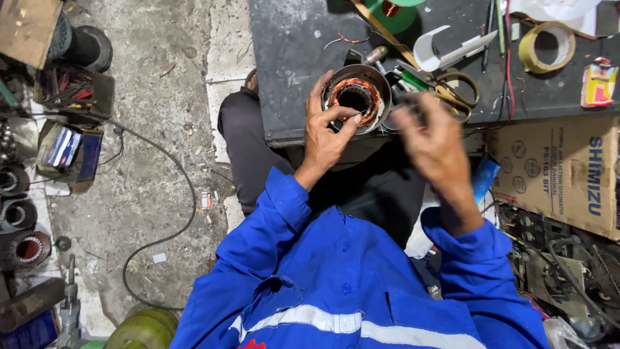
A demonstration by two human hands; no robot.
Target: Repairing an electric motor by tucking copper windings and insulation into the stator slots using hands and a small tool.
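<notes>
A round metal motor stator (356,97) with copper windings rests at the front edge of a dark work table (284,58). My left hand (326,129) grips its near rim, thumb over the copper coil. My right hand (431,137) hovers just right of the stator, blurred with motion; its fingers are bunched, and whether they pinch anything is unclear. Both arms wear blue sleeves. Scissors (452,90) lie just behind my right hand.
On the table: a tape roll (546,46), a white plastic piece (439,52), a green spool (394,14), wires. A cardboard box (568,171) stands at right. Other stators (22,213), a black cable (174,194) and tools lie on the concrete floor at left.
</notes>
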